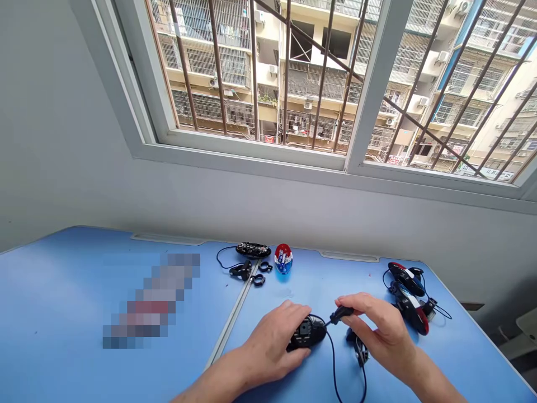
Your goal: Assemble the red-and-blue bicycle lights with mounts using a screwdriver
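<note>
Head view: red-blue capsule (283,259), contents unclear; left hand (278,341) on black device (309,332).

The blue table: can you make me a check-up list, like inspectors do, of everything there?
Surface: blue tabletop, seam across it; pixelated patch at left, unreadable.
Job's things: black oval case and small black piece, its thin tip at the case's end; black clip part nearby.
Clutter: back oval case, black rings, red-and-blue egg shape, striped cases at right.
Grippers: left hand grips the case; right hand pinches the small piece. Robot gripper: nothing seen.
Cables: thin black cable loops down from the oval case; others lie at back and right.
Surroundings: wall, barred window, buildings outside.
</note>
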A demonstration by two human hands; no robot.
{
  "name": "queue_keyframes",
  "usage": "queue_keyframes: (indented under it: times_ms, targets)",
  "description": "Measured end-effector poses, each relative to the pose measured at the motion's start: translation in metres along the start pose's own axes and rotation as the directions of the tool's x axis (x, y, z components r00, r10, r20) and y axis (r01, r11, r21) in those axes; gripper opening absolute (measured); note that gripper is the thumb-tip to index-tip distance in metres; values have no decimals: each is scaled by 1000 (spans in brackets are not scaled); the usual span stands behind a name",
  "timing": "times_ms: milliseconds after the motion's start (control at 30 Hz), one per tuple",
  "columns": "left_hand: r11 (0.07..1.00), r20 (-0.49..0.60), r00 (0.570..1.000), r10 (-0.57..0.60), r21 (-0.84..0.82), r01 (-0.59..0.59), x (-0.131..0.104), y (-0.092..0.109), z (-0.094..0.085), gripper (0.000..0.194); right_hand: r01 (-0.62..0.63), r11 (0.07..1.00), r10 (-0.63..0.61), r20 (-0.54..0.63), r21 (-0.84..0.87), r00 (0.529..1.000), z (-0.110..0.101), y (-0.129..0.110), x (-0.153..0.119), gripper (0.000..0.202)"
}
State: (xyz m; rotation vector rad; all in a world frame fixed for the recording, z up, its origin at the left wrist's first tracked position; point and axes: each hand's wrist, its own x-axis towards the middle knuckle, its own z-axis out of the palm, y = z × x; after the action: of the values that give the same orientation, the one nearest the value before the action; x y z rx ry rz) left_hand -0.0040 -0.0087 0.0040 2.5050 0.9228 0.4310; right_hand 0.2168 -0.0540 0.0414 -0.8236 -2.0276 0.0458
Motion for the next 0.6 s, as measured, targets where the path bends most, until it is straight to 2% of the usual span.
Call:
queue_keyframes:
  times_ms: [300,400,467,600]
  targets:
    - [1000,-6,1000,13,14,-13,0,0,0,27,44,994,-45,-13,-95,999,0,-6,1,16]
    - [1000,-15,1000,14,2,-14,0,0,1,28,16,989,-24,-51,-148,998,2,-7,0,10]
    - [1000,-21,1000,5,-2,-5,1,0,1,28,-14,985,0,-77,-173,997,3,-6,0,13]
    - [1000,-10,1000,-16,-7,16,1,1,0,24,-33,990,22,-84,-138,996,7,-4,-2,14]
